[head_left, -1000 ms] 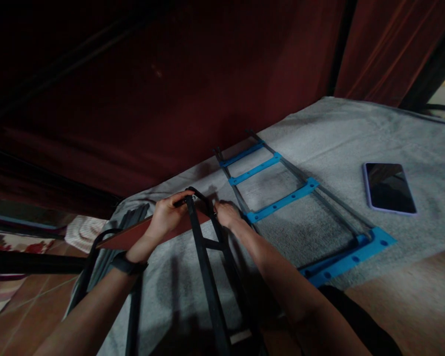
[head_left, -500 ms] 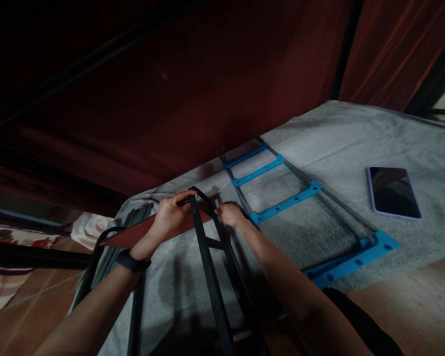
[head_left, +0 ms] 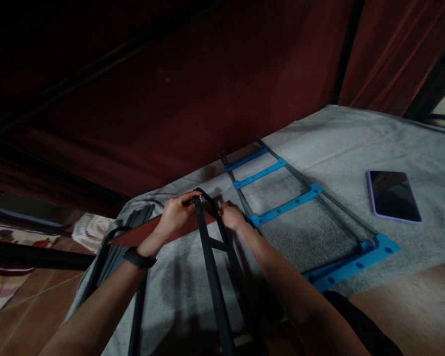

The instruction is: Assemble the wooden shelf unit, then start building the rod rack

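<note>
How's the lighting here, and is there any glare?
Head view: dim, with the dark red cloth hanging nearly black toward upper left; head view: soft shadows on the grey fleecy blanket beside the black ladder-shaped metal frame; head view: no strong glare on the rectangular purple-cased phone.

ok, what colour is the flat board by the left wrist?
The board is reddish-brown; it shows best in the head view.

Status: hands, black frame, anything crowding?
Left hand holding far end of black frame. Right hand close beside it, contact unclear. Reddish board at that end; blue-barred rack near right forearm.
</note>
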Demonstrator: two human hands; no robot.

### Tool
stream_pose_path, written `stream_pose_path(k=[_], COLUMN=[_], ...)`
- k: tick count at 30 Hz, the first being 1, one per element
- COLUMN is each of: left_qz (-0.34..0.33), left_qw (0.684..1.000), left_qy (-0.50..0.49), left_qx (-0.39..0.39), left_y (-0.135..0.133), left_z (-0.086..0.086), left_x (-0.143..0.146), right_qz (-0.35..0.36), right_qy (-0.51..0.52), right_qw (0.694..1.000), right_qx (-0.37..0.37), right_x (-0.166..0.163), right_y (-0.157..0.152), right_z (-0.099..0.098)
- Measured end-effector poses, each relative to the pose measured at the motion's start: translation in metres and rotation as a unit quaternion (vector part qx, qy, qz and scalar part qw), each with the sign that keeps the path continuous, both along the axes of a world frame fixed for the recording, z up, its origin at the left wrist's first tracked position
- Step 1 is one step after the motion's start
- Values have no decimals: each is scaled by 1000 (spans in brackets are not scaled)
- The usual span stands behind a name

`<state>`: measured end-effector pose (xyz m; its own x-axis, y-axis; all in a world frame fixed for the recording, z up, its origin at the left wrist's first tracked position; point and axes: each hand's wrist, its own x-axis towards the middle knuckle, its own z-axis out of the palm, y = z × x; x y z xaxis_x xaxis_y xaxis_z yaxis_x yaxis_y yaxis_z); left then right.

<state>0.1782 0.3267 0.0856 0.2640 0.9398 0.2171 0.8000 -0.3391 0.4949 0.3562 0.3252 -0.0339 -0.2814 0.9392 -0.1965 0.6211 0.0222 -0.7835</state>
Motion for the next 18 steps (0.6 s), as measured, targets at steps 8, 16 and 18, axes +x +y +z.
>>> stream_pose_path(k=[8, 16, 18], left_qz=[0, 4, 4], left_qw=[1000, 1000, 1000], left_qy=[-5, 7, 14], left_qx=[-2, -6, -1], left_y=[-1, -5, -5], left_z=[0, 0, 1], left_x=[-1, -4, -3], right_qz=[-6, 23, 28], right_qy=[23, 11, 15], right_qw=[999, 999, 999], right_qx=[-44, -22, -28], right_x=[0, 1, 0], right_y=[6, 6, 8], right_z=[-1, -5, -5])
